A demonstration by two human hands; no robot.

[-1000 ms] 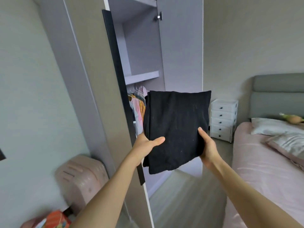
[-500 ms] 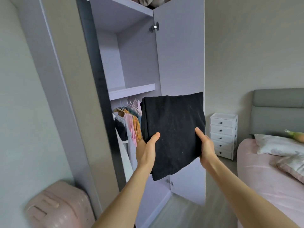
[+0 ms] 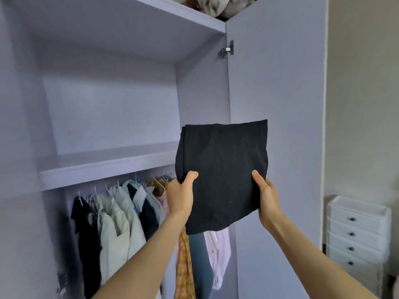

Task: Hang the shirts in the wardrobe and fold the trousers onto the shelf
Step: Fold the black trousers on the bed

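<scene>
I see my left hand (image 3: 181, 196) gripping the folded black trousers (image 3: 222, 173) at their left edge, thumb on top. My right hand (image 3: 266, 196) grips the right edge. They hang before the lilac wardrobe (image 3: 108, 100), beside its shelf (image 3: 103, 164), above the hanging shirts (image 3: 121, 216). A white drawer unit (image 3: 357, 231) stands at right.

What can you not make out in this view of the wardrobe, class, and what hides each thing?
- Fingers of left hand and right hand: head view, behind the folded black trousers.
- Hanging shirts on the right: partly behind trousers and arms.
- Bundle on top shelf: cut by the top edge.
</scene>
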